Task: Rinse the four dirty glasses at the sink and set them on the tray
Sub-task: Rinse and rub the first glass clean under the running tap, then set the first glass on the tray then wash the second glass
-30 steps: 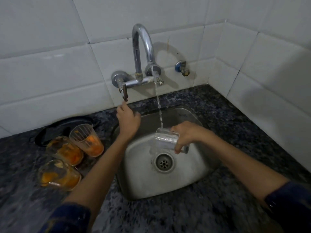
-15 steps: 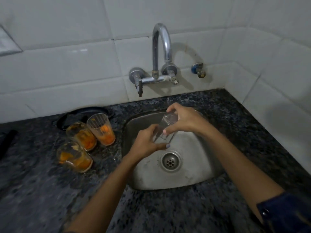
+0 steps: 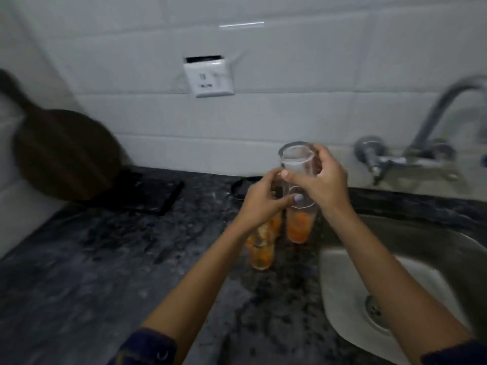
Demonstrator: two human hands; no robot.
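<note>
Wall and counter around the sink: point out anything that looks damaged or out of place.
The wall socket sits askew, its top pulled off the tile with a dark gap behind. Nothing spilled shows on the counter; the dirty glasses stand upright beside the sink.

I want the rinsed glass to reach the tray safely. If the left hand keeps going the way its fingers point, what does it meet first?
The left hand already touches the clear glass that the right hand grips, so the glass comes first. Beyond it, probably the tiled wall, though depth is unclear.

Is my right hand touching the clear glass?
Touching. The head view shows the right hand curled round the clear glass, thumb across its front.
</note>
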